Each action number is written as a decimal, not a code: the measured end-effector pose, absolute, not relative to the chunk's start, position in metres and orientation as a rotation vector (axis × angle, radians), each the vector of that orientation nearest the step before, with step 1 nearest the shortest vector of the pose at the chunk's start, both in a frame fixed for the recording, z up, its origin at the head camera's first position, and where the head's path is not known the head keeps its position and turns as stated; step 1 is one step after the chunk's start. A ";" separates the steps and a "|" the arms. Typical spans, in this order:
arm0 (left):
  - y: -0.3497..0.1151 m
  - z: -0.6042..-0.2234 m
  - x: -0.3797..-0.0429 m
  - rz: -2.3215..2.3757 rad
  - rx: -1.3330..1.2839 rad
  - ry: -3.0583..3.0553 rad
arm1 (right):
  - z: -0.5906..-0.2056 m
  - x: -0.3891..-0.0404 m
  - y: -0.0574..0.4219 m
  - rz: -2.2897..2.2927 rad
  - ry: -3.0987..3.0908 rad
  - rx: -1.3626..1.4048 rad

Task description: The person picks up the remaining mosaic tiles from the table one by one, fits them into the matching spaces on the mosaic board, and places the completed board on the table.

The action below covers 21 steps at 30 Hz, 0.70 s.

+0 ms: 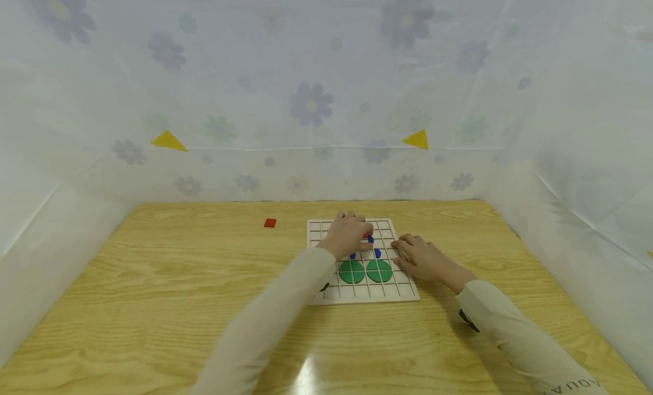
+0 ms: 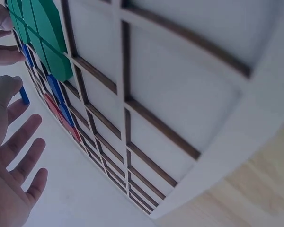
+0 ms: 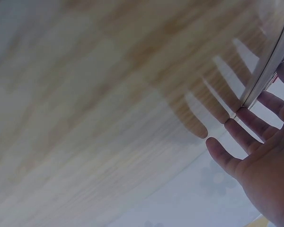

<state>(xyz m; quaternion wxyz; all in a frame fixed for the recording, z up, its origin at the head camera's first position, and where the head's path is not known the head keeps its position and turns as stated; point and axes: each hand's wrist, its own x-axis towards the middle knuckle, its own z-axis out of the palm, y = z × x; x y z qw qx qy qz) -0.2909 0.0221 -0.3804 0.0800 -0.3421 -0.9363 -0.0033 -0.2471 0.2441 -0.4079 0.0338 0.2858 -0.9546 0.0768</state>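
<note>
A white grid board lies on the table under both hands. Two green discs are set side by side on its near half, with small blue pieces beyond them. My left hand hovers over the board's middle. Between its thumb and index finger it pinches a small blue piece, the other fingers spread. Red pieces sit beside blue ones, partly hidden by the left hand in the head view. At the board's right edge rests my right hand, its fingers extended and holding nothing.
A red square tile lies on the wooden table, left of the board. White flower-patterned sheets enclose the back and sides. Two yellow triangles show on the back sheet.
</note>
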 end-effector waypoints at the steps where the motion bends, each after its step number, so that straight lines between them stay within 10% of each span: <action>1: 0.024 -0.381 -0.291 -0.011 -1.016 -2.810 | -0.408 -0.247 0.244 0.234 -2.938 0.878; 21: 0.044 -0.389 -0.294 0.034 -0.914 -2.879 | -0.408 -0.248 0.245 0.212 -2.939 0.876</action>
